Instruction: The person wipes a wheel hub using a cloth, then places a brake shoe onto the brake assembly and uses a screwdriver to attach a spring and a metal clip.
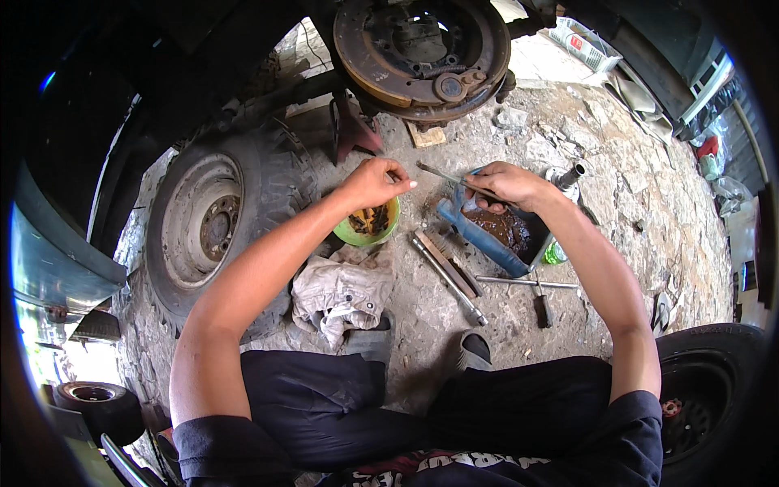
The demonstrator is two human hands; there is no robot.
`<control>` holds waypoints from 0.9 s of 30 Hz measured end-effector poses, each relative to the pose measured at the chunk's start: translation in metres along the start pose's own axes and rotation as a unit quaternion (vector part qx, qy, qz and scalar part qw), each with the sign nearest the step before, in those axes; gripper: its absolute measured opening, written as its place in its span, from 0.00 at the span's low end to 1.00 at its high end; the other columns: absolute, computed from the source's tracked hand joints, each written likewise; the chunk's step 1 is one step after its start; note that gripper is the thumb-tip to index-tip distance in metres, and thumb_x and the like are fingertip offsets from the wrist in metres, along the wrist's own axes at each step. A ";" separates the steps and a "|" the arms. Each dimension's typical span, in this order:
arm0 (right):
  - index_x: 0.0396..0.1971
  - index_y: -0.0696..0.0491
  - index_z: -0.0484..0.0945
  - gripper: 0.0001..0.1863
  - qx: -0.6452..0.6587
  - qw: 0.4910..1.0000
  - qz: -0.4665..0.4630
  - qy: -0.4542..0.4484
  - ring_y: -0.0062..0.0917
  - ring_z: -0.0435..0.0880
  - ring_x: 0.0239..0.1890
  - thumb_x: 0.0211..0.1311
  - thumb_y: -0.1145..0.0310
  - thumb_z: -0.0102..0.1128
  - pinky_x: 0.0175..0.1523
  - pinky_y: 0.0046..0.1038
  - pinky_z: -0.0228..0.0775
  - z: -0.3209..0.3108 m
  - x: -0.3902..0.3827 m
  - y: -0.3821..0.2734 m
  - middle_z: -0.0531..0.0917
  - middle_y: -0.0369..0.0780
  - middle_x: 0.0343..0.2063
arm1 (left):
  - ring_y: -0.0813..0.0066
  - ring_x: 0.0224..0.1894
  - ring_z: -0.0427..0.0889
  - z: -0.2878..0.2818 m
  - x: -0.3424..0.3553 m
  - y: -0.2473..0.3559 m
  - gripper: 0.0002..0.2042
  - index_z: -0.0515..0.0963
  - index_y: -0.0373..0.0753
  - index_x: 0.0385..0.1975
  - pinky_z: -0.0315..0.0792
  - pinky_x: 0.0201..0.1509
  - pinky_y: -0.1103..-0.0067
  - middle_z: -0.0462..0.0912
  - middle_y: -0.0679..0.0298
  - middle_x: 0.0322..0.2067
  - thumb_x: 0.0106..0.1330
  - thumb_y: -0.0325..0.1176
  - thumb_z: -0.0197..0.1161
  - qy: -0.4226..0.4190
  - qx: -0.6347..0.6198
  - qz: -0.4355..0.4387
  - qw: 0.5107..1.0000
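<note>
My left hand (380, 182) is closed above a green bowl (352, 227) with dark, yellowish greasy contents; a tiny pale spot shows at its fingertips, too small to make out. My right hand (503, 187) grips a thin metal tool (438, 171) pointing up-left, over a blue-rimmed container (507, 258) of dark liquid. Below the bowl lies a crumpled pale cloth (337, 292). Long metal bars (449, 277) and a dark-handled tool (542, 304) rest on the ground between my arms.
A rusty brake assembly (422, 57) hangs ahead, near a red stand (353, 130). A muddy-rimmed wheel (203, 219) lies left; another tire (706, 381) is at lower right. An upright metal cylinder (572, 178) and green bottle (555, 252) stand right. A white crate (588, 49) sits behind.
</note>
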State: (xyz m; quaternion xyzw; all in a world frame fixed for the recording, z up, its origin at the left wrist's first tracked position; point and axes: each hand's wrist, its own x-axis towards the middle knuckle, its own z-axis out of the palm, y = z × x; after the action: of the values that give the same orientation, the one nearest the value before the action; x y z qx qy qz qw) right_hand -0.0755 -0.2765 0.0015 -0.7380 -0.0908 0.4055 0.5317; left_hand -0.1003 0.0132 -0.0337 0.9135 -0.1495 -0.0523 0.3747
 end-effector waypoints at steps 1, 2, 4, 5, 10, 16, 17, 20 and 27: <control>0.33 0.61 0.78 0.18 0.011 1.000 0.004 0.000 0.15 0.65 0.12 0.74 0.60 0.52 0.18 0.20 0.56 0.001 -0.001 0.001 0.75 0.35 0.16 | 0.81 0.25 0.80 0.001 0.002 0.007 0.14 0.81 0.33 0.34 0.74 0.30 0.79 0.82 0.66 0.24 0.62 0.40 0.70 -0.015 -0.035 -0.036 0.999; 0.33 0.61 0.78 0.18 0.021 1.000 0.006 -0.002 0.15 0.65 0.12 0.74 0.60 0.51 0.18 0.20 0.56 0.004 -0.001 -0.001 0.75 0.35 0.16 | 0.82 0.26 0.80 0.002 0.003 0.010 0.14 0.81 0.33 0.34 0.74 0.30 0.80 0.82 0.66 0.24 0.62 0.40 0.70 -0.028 -0.069 -0.073 0.995; 0.33 0.61 0.77 0.18 0.029 1.000 0.007 -0.001 0.15 0.65 0.12 0.74 0.60 0.51 0.18 0.20 0.56 0.008 -0.003 -0.003 0.74 0.35 0.16 | 0.83 0.25 0.79 0.002 0.006 0.014 0.14 0.82 0.33 0.34 0.73 0.28 0.82 0.82 0.67 0.24 0.62 0.39 0.71 -0.036 -0.122 -0.109 0.986; 0.33 0.61 0.77 0.18 0.026 1.000 0.006 0.001 0.15 0.65 0.12 0.74 0.60 0.51 0.18 0.20 0.55 0.010 -0.003 -0.005 0.74 0.35 0.16 | 0.84 0.25 0.79 0.004 0.007 0.012 0.13 0.82 0.33 0.34 0.72 0.28 0.83 0.82 0.68 0.24 0.62 0.39 0.71 -0.030 -0.141 -0.110 0.983; 0.33 0.61 0.77 0.19 0.036 0.999 0.004 0.001 0.14 0.64 0.12 0.74 0.58 0.51 0.18 0.19 0.53 0.007 -0.002 -0.003 0.73 0.34 0.16 | 0.83 0.23 0.78 0.007 0.011 0.006 0.11 0.82 0.34 0.33 0.72 0.27 0.83 0.82 0.68 0.24 0.63 0.37 0.70 -0.012 -0.159 -0.129 0.979; 0.35 0.61 0.77 0.19 0.018 0.999 0.003 0.041 0.16 0.63 0.13 0.74 0.57 0.51 0.19 0.22 0.53 -0.001 0.005 0.007 0.74 0.35 0.17 | 0.82 0.23 0.79 0.004 0.009 -0.008 0.13 0.83 0.34 0.31 0.74 0.28 0.80 0.84 0.65 0.25 0.65 0.40 0.67 -0.031 -0.088 -0.128 0.987; 0.36 0.61 0.77 0.19 -0.009 0.998 -0.014 0.055 0.18 0.64 0.13 0.74 0.58 0.52 0.19 0.24 0.55 0.002 0.006 0.005 0.75 0.37 0.17 | 0.79 0.24 0.81 0.002 0.011 -0.015 0.15 0.84 0.34 0.31 0.74 0.29 0.78 0.84 0.64 0.25 0.65 0.42 0.66 -0.046 -0.082 -0.142 0.985; 0.40 0.62 0.75 0.16 -0.176 0.945 -0.227 0.158 0.30 0.72 0.15 0.72 0.61 0.53 0.21 0.31 0.62 0.004 0.030 0.032 0.78 0.44 0.19 | 0.67 0.27 0.84 -0.003 0.011 -0.034 0.19 0.84 0.35 0.33 0.76 0.34 0.72 0.86 0.57 0.27 0.63 0.49 0.65 -0.079 0.086 -0.085 0.990; 0.46 0.58 0.69 0.12 -0.487 0.817 -0.231 0.206 0.52 0.82 0.31 0.71 0.65 0.50 0.34 0.49 0.74 0.014 0.057 0.147 0.82 0.54 0.28 | 0.53 0.37 0.84 -0.003 0.005 -0.039 0.22 0.83 0.37 0.33 0.76 0.44 0.65 0.85 0.50 0.32 0.60 0.54 0.65 -0.204 0.257 -0.047 0.944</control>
State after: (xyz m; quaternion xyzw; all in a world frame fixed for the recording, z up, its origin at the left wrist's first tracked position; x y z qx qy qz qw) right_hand -0.0919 -0.2962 -0.1550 -0.9244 -0.3324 0.0121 0.1868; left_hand -0.0855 0.0394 -0.0585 0.9546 -0.1881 -0.2143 0.0858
